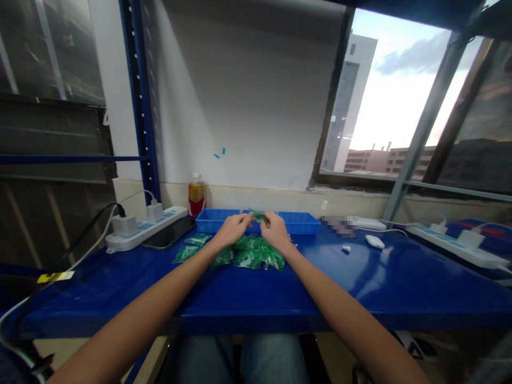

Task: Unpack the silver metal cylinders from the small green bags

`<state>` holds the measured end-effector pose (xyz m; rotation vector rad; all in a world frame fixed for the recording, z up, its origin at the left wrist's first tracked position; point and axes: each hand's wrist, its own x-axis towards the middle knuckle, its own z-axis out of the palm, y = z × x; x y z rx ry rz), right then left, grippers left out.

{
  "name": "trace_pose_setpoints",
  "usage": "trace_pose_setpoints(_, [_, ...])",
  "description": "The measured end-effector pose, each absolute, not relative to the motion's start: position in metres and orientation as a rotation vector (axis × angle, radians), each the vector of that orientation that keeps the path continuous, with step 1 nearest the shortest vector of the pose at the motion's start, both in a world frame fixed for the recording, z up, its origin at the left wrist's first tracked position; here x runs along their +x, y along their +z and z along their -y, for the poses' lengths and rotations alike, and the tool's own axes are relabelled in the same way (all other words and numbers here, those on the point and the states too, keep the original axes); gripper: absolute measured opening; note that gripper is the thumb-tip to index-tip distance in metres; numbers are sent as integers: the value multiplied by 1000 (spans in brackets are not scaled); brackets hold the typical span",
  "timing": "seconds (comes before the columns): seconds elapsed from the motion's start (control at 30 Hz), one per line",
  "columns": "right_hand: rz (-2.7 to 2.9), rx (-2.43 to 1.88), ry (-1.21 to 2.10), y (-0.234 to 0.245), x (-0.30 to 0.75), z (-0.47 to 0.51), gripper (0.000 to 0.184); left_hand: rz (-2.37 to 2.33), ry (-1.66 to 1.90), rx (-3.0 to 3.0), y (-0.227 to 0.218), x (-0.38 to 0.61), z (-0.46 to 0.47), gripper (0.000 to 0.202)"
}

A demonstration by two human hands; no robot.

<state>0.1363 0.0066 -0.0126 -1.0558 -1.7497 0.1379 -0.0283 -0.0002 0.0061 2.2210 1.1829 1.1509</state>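
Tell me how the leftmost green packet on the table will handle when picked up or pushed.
The leftmost green packet will probably bend easily, since it looks thin and film-like. Its glossy highlights suggest it may slide on the smooth, shiny table. Lying low and flat, it seems unlikely to roll or tip.

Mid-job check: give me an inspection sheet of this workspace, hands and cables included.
Surface: blue table, shiny.
Job's things: green packets heaped before the blue tray.
Clutter: bottle and dark phone left; white case right.
Hands: left hand and right hand hold a small green item between them.
Cables: black cable and white cable near the left power strip.
Surroundings: white wall ahead, window right; co-workers: nothing seen.
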Motion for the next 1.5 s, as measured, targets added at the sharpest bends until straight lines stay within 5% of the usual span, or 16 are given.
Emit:
trace_pose_setpoints(0.1, [1908,-945,-130,-11,132,2,29,-1217,1123,1796,8,-32,-4,65])
trace_pose_setpoints(0.27, [1950,-936,-125,-11,127,5,37,-1220,1223,1673,8,-39,-13,43])
trace_pose_setpoints(0.4, [1809,-1023,231,-12,128,-4,24,-1239,1404,2127,7,-36,-7,32])
trace_pose_setpoints(0.6, [1445,-984,990,-10,129,-11,60,-1110,1285,2667,-1,-29,-2,26])
trace_pose_setpoints(0.9, [1757,-1148,90,-11,135,-4,33,-985,948,2571,-7,-27,-3,38])
trace_pose_setpoints(1.1, [1927,-1101,-31,-11,130,3,36,-1008,1180,1862,-3,-28,-8,68])
trace_pose_setpoints(1.5, [1676,-970,259,-9,127,-2,30,-1197,1654,2317,-3,-36,-9,25])
